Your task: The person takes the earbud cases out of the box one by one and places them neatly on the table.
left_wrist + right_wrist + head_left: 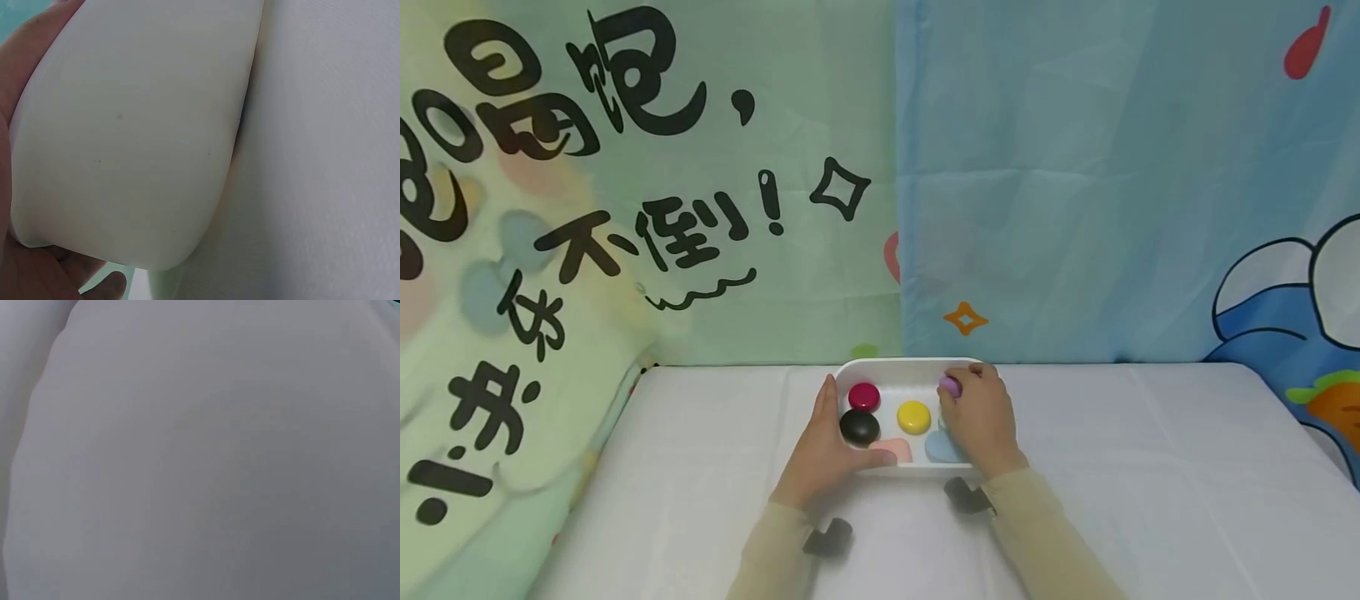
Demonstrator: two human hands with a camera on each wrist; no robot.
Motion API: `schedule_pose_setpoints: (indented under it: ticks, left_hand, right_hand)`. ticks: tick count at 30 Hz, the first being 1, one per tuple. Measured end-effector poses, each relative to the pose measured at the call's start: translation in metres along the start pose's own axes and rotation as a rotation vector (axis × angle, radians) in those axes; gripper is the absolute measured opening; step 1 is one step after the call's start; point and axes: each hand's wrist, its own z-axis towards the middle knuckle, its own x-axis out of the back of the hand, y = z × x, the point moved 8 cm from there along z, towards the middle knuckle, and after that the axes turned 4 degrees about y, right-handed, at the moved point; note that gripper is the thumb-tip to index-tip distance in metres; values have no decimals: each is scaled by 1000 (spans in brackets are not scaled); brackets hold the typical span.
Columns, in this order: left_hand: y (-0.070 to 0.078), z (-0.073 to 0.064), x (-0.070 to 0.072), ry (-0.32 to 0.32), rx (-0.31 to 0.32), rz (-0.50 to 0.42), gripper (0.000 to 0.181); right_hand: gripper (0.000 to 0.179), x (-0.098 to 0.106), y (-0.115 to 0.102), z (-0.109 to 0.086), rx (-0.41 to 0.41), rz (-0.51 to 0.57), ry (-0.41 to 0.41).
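A shallow white tray (887, 364) sits on the table, holding several smooth coloured pieces. My left hand (826, 450) grips its left end, thumb over the near rim and fingers along the side; the left wrist view shows the tray's outer wall (137, 137) between thumb and fingers. At the tray's right end my right hand (981, 421) pinches a small purple piece (951, 386), partly hidden by the fingers. A dark red piece (864, 397), a black one (859, 427), a yellow one (913, 417), a pink one (893, 450) and a light blue one (943, 447) lie inside.
A white cloth (1150, 483) covers the table around the tray. Behind it hang a green printed curtain (790, 275) with large black lettering and a blue one (1075, 208). Pale white surface (206, 456) fills the right wrist view.
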Motion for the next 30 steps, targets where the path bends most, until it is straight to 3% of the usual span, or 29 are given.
schedule_pose_setpoints:
  ticks: [17, 30]
  left_hand:
    - [0, 1, 0, 8, -11, -22, 136]
    - [-3, 1, -1, 6, 4, 4, 135]
  right_hand:
    - [32, 19, 5, -10, 10, 156, 115]
    - [33, 38, 11, -13, -34, 178, 192]
